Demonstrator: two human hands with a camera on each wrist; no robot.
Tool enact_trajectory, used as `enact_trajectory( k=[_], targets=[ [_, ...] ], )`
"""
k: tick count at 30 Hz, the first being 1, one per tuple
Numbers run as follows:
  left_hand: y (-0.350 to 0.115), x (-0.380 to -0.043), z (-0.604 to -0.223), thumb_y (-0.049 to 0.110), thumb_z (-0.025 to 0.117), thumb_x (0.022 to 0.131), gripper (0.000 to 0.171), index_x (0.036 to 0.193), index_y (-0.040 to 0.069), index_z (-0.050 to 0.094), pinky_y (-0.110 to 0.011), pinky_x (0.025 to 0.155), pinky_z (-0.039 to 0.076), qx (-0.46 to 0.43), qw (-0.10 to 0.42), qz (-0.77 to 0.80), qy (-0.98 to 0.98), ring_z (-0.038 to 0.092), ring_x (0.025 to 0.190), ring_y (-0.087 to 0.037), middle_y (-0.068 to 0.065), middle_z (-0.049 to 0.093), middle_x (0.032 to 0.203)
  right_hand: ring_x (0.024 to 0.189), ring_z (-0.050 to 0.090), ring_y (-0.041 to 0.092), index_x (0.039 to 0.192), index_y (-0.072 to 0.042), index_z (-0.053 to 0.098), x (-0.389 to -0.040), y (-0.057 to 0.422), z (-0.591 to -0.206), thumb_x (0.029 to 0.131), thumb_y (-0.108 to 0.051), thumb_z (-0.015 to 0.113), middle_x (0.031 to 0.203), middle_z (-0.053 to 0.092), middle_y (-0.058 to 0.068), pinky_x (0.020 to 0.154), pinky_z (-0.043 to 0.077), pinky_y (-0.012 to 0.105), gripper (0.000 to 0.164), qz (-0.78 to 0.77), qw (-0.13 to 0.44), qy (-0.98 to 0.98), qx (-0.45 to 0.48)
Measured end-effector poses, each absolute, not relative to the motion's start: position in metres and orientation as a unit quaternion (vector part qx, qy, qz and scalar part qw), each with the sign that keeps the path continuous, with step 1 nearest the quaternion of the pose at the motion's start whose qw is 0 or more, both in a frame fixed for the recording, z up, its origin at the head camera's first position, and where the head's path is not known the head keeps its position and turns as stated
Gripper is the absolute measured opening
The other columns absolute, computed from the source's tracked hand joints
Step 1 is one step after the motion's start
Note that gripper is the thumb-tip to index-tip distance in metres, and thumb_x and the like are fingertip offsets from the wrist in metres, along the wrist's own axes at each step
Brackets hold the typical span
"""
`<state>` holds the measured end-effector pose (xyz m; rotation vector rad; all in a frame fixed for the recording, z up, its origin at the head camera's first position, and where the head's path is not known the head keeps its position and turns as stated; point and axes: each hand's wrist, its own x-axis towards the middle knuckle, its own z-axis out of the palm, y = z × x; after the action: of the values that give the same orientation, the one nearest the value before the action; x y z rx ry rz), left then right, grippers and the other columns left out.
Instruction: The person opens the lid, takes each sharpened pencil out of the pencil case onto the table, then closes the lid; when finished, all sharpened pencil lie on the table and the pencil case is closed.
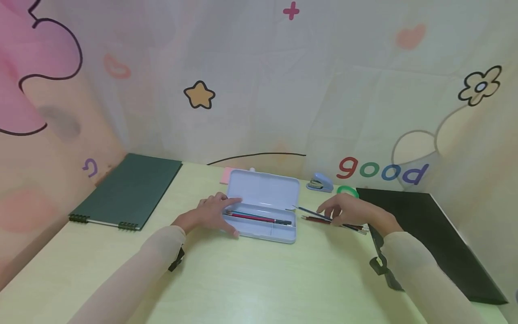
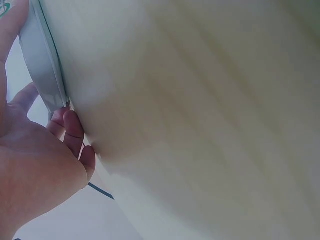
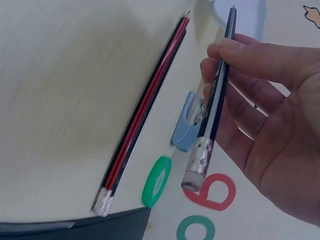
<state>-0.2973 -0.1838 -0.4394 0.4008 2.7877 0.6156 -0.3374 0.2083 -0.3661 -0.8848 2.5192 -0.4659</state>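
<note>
A dark pencil (image 3: 212,107) is pinched between the right hand's (image 1: 352,209) thumb and fingers, above other pencils (image 3: 143,110) lying right of the open pencil case (image 1: 263,188), which contains more. The left hand (image 1: 212,213), thumb and forefinger spread apart, touches the case's left end. A blue stapler (image 1: 321,182) and green tape roll (image 3: 151,182) sit far right, a dark green notebook (image 1: 129,191) left.

The pencil case (image 1: 263,186) was pale blue, the held pencil (image 3: 212,110) striped navy and silver, the tape roll (image 3: 151,185) green.
</note>
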Motion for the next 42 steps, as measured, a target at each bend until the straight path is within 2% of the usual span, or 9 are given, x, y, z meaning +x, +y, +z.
enact_trajectory(
  k=[10, 17, 21, 33, 42],
  targets=[
    [-0.183, -0.296, -0.439, 0.057, 0.085, 0.069, 0.101, 0.154, 0.030, 0.038, -0.057, 0.107, 0.032, 0.134, 0.132, 0.216, 0.958, 0.042, 0.124, -0.033, -0.014, 0.042, 0.139, 0.093, 0.060, 0.017, 0.118, -0.008, 0.072, -0.333, 0.232, -0.384, 0.087, 0.001, 0.069, 0.105, 0.070, 0.003, 0.084, 0.055, 0.036, 0.033, -0.181, 0.230, 0.911, -0.290],
    [-0.184, -0.297, -0.438, 0.056, 0.085, 0.069, 0.101, 0.154, 0.031, 0.038, -0.057, 0.108, 0.030, 0.135, 0.127, 0.219, 0.958, 0.041, 0.126, -0.034, -0.014, 0.042, 0.140, 0.088, 0.061, 0.014, 0.109, -0.007, 0.075, -0.332, 0.239, -0.393, 0.084, 0.001, 0.075, 0.100, 0.072, 0.001, 0.088, 0.056, 0.040, 0.026, -0.169, 0.213, 0.909, -0.317],
    [-0.184, -0.297, -0.439, 0.057, 0.085, 0.069, 0.101, 0.154, 0.030, 0.039, -0.055, 0.106, 0.032, 0.134, 0.126, 0.218, 0.958, 0.042, 0.123, -0.033, -0.013, 0.043, 0.138, 0.089, 0.061, 0.015, 0.109, -0.007, 0.075, -0.331, 0.238, -0.397, 0.083, 0.002, 0.075, 0.101, 0.071, 0.001, 0.090, 0.055, 0.043, 0.027, -0.170, 0.213, 0.912, -0.306],
    [-0.185, -0.295, -0.438, 0.056, 0.085, 0.069, 0.101, 0.154, 0.030, 0.038, -0.059, 0.109, 0.029, 0.135, 0.127, 0.219, 0.958, 0.041, 0.128, -0.036, -0.015, 0.041, 0.142, 0.084, 0.058, 0.013, 0.109, -0.008, 0.075, -0.330, 0.237, -0.402, 0.082, 0.002, 0.075, 0.094, 0.070, -0.003, 0.083, 0.055, 0.033, 0.029, -0.147, 0.186, 0.919, -0.314],
    [-0.184, -0.297, -0.440, 0.058, 0.084, 0.069, 0.102, 0.155, 0.032, 0.036, -0.061, 0.111, 0.027, 0.131, 0.134, 0.218, 0.958, 0.039, 0.131, -0.037, -0.016, 0.039, 0.145, 0.083, 0.057, 0.015, 0.107, -0.009, 0.075, -0.326, 0.238, -0.406, 0.082, 0.005, 0.074, 0.088, 0.067, -0.004, 0.080, 0.053, 0.034, 0.028, -0.141, 0.140, 0.929, -0.312]
  ],
)
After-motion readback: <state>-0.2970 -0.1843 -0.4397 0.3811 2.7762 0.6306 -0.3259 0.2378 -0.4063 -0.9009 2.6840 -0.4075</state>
